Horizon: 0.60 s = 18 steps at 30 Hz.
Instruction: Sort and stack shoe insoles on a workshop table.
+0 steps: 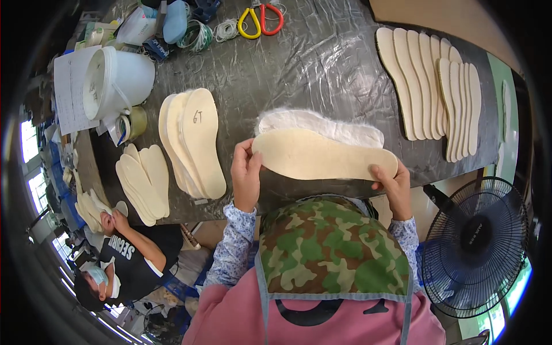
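Observation:
A cream shoe insole (pixel 322 154) is stretched lengthwise between my two hands, just above the near edge of the table. My left hand (pixel 247 175) pinches its left end, thumb on top. At the other end my right hand (pixel 393 187) grips the insole between thumb and fingers. Right behind it lies a white fluffy insole (pixel 322 127), partly covered by the one I hold. To the left, a fanned stack of cream insoles (pixel 198 144) rests on the table, its top one bearing a handwritten mark.
More insoles stand in rows at the far right (pixel 422 86) and lie in a pile at left (pixel 144 184). A white bucket (pixel 123 80), tape roll (pixel 137 122) and scissors (pixel 260 22) are on the dark covered table (pixel 310 63). A fan (pixel 476 247) stands at right; a co-worker (pixel 132 259) sits at left.

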Each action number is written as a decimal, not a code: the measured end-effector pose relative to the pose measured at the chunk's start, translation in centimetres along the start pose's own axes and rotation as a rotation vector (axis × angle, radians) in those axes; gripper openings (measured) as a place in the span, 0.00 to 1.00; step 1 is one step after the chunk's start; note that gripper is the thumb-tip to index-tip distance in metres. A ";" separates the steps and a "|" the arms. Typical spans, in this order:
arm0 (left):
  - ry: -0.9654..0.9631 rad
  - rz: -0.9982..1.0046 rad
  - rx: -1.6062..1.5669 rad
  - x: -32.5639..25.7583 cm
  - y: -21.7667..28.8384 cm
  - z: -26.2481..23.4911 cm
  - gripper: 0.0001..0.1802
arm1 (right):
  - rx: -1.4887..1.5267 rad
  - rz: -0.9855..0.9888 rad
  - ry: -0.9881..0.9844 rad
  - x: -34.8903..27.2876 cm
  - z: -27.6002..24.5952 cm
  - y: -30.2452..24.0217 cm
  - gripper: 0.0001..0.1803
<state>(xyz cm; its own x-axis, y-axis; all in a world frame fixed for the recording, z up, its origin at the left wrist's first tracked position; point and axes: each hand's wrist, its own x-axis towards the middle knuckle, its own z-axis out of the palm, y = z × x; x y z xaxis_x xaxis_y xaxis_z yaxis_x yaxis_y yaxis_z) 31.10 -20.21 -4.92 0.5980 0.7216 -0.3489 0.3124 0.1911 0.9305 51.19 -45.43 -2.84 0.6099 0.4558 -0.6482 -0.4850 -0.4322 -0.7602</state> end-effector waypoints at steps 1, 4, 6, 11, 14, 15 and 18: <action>0.020 -0.008 0.045 0.6 0.1 0.0 0.13 | -0.011 -0.065 0.037 0.3 0.3 0.1 0.15; 0.037 0.001 0.122 2.4 0.0 0.0 0.10 | 0.099 -0.117 0.046 1.3 0.0 0.7 0.15; 0.048 0.021 0.295 3.3 0.2 -0.1 0.10 | 0.096 -0.118 0.049 1.9 -0.1 0.9 0.14; 0.001 -0.072 0.209 4.4 0.5 0.2 0.20 | 0.034 -0.136 0.110 2.8 -0.4 1.4 0.10; -0.002 -0.107 0.185 4.4 0.9 0.4 0.22 | 0.028 -0.139 0.133 3.0 -0.6 1.4 0.10; 0.001 -0.113 0.192 4.3 0.9 0.4 0.22 | 0.035 -0.136 0.152 3.1 -0.6 1.3 0.10; -0.005 -0.107 0.180 4.3 0.3 0.2 0.22 | 0.057 -0.132 0.169 3.2 -0.9 1.9 0.11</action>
<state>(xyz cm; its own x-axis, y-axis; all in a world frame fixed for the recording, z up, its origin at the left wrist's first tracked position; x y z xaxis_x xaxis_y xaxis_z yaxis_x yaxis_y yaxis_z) 33.98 -17.17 -6.14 0.5581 0.7000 -0.4455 0.5010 0.1437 0.8534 52.81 -45.53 -6.29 0.7646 0.3665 -0.5302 -0.4256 -0.3306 -0.8423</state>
